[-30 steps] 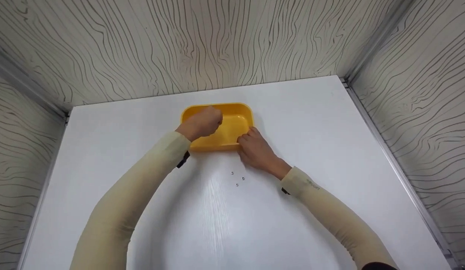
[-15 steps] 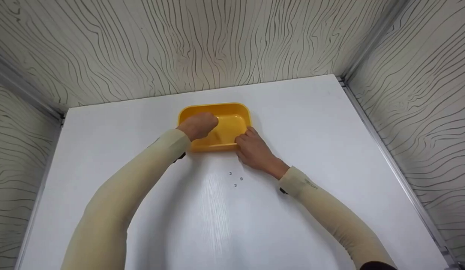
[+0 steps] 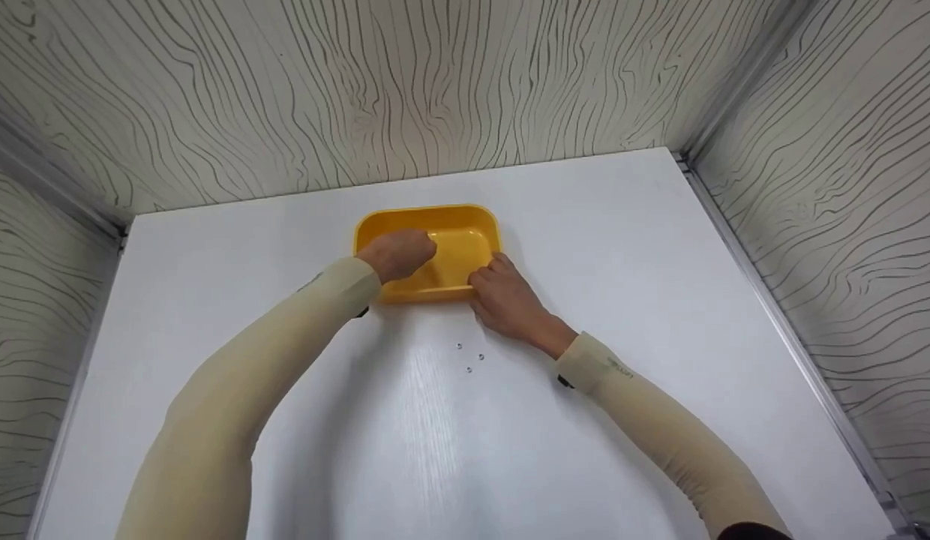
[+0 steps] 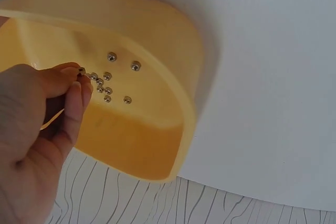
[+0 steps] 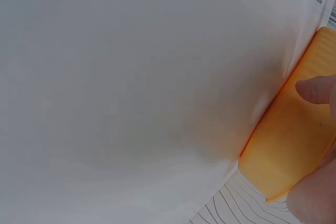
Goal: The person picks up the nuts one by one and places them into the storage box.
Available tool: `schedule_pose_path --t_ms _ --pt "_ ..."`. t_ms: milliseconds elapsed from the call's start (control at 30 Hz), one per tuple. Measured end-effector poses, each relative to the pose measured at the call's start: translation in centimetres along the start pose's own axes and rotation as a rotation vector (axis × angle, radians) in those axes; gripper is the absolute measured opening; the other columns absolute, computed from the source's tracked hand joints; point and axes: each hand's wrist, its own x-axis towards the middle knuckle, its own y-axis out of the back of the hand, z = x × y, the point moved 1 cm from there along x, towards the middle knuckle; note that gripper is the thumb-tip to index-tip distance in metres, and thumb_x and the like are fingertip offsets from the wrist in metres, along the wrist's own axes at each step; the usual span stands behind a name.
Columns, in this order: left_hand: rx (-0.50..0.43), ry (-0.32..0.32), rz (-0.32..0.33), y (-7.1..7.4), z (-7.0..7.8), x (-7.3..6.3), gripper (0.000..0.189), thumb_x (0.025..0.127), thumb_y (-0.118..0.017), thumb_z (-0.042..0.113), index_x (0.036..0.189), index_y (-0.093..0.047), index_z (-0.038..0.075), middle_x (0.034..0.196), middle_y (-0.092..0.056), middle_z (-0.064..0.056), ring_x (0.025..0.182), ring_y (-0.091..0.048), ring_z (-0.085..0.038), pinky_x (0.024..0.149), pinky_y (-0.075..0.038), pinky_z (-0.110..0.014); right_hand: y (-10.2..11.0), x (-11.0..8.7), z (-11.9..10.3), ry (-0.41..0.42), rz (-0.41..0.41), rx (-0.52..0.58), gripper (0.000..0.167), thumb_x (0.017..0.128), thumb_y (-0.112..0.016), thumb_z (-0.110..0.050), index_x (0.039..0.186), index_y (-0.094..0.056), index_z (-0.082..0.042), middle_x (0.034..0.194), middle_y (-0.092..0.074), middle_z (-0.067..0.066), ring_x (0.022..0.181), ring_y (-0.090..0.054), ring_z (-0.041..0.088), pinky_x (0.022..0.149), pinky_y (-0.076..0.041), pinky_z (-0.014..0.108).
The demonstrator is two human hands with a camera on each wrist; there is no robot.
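Note:
A yellow plastic bin [image 3: 469, 251] stands on the white table, with my left hand [image 3: 399, 253] over its left half. Between thumb and fingertip that hand pinches a small metal nut [image 4: 81, 70], seen in the left wrist view. Several similar shiny nuts [image 4: 107, 76] lie loose on the bin's floor just past the fingertips. My right hand [image 3: 506, 298] grips the bin's near right corner, thumb against the outer wall and fingers over the rim. In the head view my left hand hides the nut it pinches.
Three small nuts [image 3: 469, 370] lie on the white table [image 3: 585, 465] in front of the bin. A wood-grain patterned panel [image 3: 405, 90] rises behind the table, with similar panels at both sides. Metal rails [image 3: 780, 307] run along the table's side edges.
My left hand has shifted slightly left and nearer over the bin, sinking a little. The right hand keeps its grip on the corner. The head view has drifted slightly.

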Motion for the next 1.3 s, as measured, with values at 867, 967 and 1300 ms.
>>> schedule_pose_path --t_ms 867,967,1300 --pt "-0.293 -0.059 0.423 -0.4 6.8 -7.6 0.021 0.100 -0.071 0.018 0.118 -0.078 0.009 0.104 -0.076 -0.010 0.084 -0.067 -0.022 0.085 -0.063 -0.032 0.2 0.3 -0.6 -0.054 -0.010 0.009 0.018 0.105 -0.059 -0.021 0.114 -0.068 -0.007 0.100 -0.069 0.006 0.114 -0.054 0.026 0.129 -0.031 0.042" --pt "-0.382 -0.076 0.440 -1.4 7.9 -8.1 0.024 0.098 -0.073 0.018 0.121 -0.078 0.011 0.111 -0.077 -0.008 0.091 -0.068 -0.022 0.091 -0.062 -0.032 0.2 0.3 -0.5 -0.066 -0.007 -0.005 0.019 0.106 -0.058 -0.022 0.114 -0.067 -0.007 0.102 -0.068 0.006 0.116 -0.054 0.025 0.129 -0.031 0.042" --pt "-0.294 -0.108 0.521 -5.9 10.6 -7.1 0.019 0.097 -0.070 0.005 0.113 -0.079 0.006 0.105 -0.079 -0.008 0.091 -0.072 -0.023 0.081 -0.063 -0.035 -0.1 -0.4 -0.1 0.051 0.069 -0.063 0.017 0.098 -0.069 -0.016 0.109 -0.066 -0.003 0.101 -0.071 0.012 0.106 -0.058 0.031 0.129 -0.031 0.047"
